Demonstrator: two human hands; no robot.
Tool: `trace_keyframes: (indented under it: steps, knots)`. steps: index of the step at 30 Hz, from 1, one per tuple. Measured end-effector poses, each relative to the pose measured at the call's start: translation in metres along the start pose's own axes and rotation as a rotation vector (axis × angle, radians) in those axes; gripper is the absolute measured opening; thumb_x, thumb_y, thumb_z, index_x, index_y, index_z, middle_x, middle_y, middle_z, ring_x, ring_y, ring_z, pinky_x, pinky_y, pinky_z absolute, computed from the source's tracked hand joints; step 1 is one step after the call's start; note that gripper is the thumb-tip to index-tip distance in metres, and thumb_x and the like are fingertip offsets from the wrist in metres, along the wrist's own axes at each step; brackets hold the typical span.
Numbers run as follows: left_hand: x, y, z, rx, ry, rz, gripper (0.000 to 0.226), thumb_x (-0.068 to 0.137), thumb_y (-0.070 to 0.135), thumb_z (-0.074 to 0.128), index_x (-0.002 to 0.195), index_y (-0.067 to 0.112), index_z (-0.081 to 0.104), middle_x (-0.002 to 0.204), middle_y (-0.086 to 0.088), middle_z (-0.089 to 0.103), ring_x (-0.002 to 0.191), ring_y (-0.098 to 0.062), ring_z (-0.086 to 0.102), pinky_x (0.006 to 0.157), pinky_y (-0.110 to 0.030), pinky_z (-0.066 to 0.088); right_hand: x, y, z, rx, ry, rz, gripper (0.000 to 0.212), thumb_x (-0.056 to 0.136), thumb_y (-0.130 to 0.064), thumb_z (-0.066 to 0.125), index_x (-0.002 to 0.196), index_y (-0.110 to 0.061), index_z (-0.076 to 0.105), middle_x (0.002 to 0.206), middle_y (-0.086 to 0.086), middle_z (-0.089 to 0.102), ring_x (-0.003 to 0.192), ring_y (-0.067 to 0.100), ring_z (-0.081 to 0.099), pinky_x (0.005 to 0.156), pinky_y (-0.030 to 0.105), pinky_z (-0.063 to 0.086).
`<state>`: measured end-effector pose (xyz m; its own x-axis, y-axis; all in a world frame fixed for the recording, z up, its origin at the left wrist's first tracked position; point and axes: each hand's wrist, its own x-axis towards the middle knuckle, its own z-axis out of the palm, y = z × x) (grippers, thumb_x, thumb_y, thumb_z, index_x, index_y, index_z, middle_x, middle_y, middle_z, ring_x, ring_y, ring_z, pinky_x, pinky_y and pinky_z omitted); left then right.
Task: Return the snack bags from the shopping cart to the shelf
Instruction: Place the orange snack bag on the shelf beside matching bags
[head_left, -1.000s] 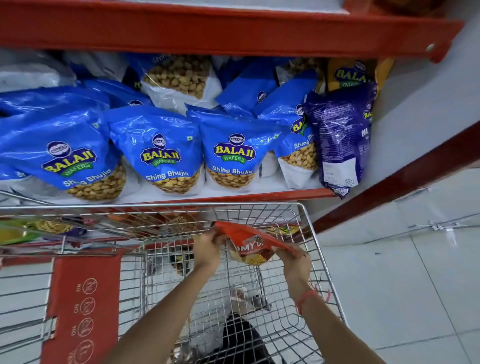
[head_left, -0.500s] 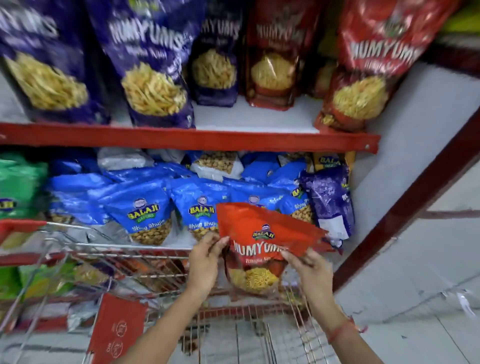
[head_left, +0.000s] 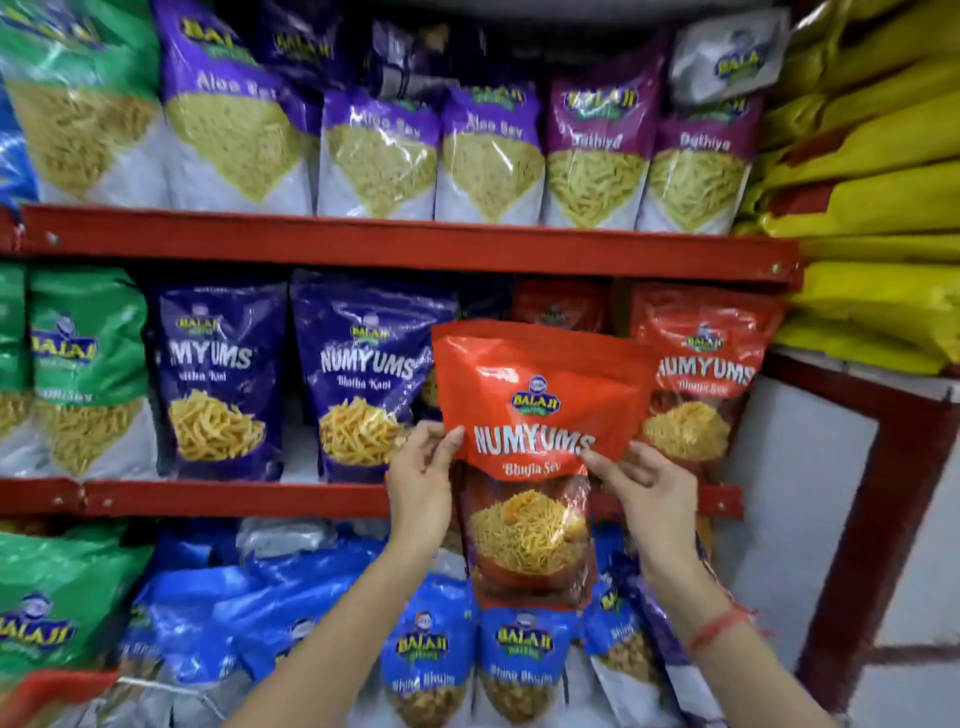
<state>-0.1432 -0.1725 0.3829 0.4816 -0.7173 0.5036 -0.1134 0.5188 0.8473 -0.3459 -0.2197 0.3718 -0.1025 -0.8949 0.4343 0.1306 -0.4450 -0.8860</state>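
- The purple Numyums bags (head_left: 366, 384) stand upright in a row on the middle shelf (head_left: 234, 498), faces out so the labels read from the aisle; they fill the space left of where the held bag is headed
- The left hand (head_left: 421, 480) pinches the left edge of the red snack bag (head_left: 535, 415) about halfway up, thumb on the front and fingers curled behind; closed on the bag, probably to keep it square and upright
- The red snack bag hangs in front of the middle shelf, its lower part overlapping the shelf's red lip and the blue bags (head_left: 524, 654) on the shelf below; it is not yet resting on anything
- The right hand (head_left: 649, 493) grips the bag's right edge at the same height, fingers partly spread; the two-sided hold seems meant to steer the bag into the gap
- The matching red Numyums bag (head_left: 701, 384) stands just right of the held one; this looks like its proper slot
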Motion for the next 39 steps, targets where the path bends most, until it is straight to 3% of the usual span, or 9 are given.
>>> trace_keyframes:
  steps: [5,11,19,22,26,29,31,36,39]
  knots:
    - [0.056,0.022,0.029,-0.017,0.103,0.045,0.014,0.088,0.022,0.057,0.08,0.01,0.06,0.073,0.003,0.067,0.065,-0.002,0.06,0.063,-0.017,0.049,0.058,-0.035,0.026,-0.007,-0.034,-0.077,0.012,0.072,-0.018,0.081,0.08,-0.024,0.074,0.073,-0.007,0.079,0.081,0.016,0.075,0.079,0.031,0.06]
    - [0.107,-0.002,0.067,-0.022,0.231,-0.058,0.015,0.085,0.025,0.06,0.07,0.023,0.061,0.074,-0.002,0.068,0.071,-0.017,0.061,0.071,-0.037,0.049,0.119,-0.024,0.04,-0.055,0.038,-0.051,0.013,0.069,-0.026,0.084,0.075,-0.03,0.073,0.075,-0.001,0.078,0.085,0.031,0.074,0.085,0.053,0.058]
    - [0.144,-0.049,0.11,-0.047,0.383,-0.187,0.015,0.086,0.02,0.059,0.073,0.012,0.059,0.074,-0.008,0.065,0.072,-0.024,0.056,0.07,-0.036,0.045,0.182,0.029,0.046,-0.114,0.054,-0.038,0.014,0.07,-0.02,0.083,0.068,-0.023,0.069,0.064,-0.005,0.07,0.067,0.007,0.064,0.076,0.039,0.055]
    - [0.164,-0.062,0.117,-0.103,0.352,-0.14,0.028,0.087,0.012,0.057,0.062,0.021,0.051,0.066,-0.003,0.057,0.072,-0.02,0.05,0.062,-0.031,0.04,0.206,0.049,0.05,-0.086,0.084,0.0,0.016,0.07,-0.016,0.083,0.064,-0.02,0.068,0.066,0.013,0.071,0.066,0.011,0.058,0.076,0.048,0.056]
    - [0.181,-0.084,0.119,-0.084,0.314,-0.168,0.024,0.085,0.016,0.06,0.063,0.023,0.053,0.075,-0.01,0.061,0.077,-0.022,0.055,0.074,-0.036,0.043,0.23,0.072,0.052,-0.108,0.093,0.047,0.03,0.066,-0.022,0.085,0.068,-0.001,0.063,0.067,0.011,0.06,0.068,0.016,0.052,0.074,0.053,0.057]
    - [0.179,-0.085,0.117,-0.067,0.289,-0.2,0.01,0.085,0.016,0.06,0.077,0.012,0.056,0.085,-0.01,0.064,0.08,-0.02,0.056,0.074,-0.031,0.042,0.23,0.082,0.052,-0.105,0.06,0.091,0.018,0.071,-0.018,0.082,0.066,-0.019,0.064,0.079,0.013,0.068,0.077,0.022,0.061,0.066,0.036,0.058]
    - [0.177,-0.084,0.116,-0.066,0.237,-0.171,0.008,0.088,0.02,0.056,0.087,0.013,0.058,0.093,-0.011,0.065,0.087,-0.022,0.059,0.075,-0.029,0.045,0.229,0.091,0.049,-0.12,0.065,0.107,0.02,0.067,-0.035,0.082,0.074,-0.027,0.066,0.081,0.005,0.071,0.082,0.024,0.066,0.078,0.045,0.06]
    - [0.161,-0.116,0.103,-0.006,0.128,-0.433,0.083,0.073,0.08,0.028,0.129,0.022,0.05,0.133,-0.007,0.056,0.121,-0.032,0.052,0.107,-0.049,0.039,0.217,0.124,0.042,-0.095,-0.004,0.333,0.075,0.04,-0.095,0.053,0.093,-0.041,0.061,0.111,0.003,0.072,0.105,0.029,0.066,0.1,0.053,0.049]
    - [0.142,-0.125,0.095,-0.078,0.055,-0.587,0.11,0.053,0.093,0.016,0.131,0.023,0.048,0.136,-0.009,0.055,0.123,-0.032,0.051,0.109,-0.05,0.036,0.195,0.13,0.038,-0.062,-0.066,0.467,0.09,0.04,-0.103,0.03,0.086,-0.037,0.069,0.111,0.006,0.073,0.107,0.033,0.066,0.102,0.056,0.047]
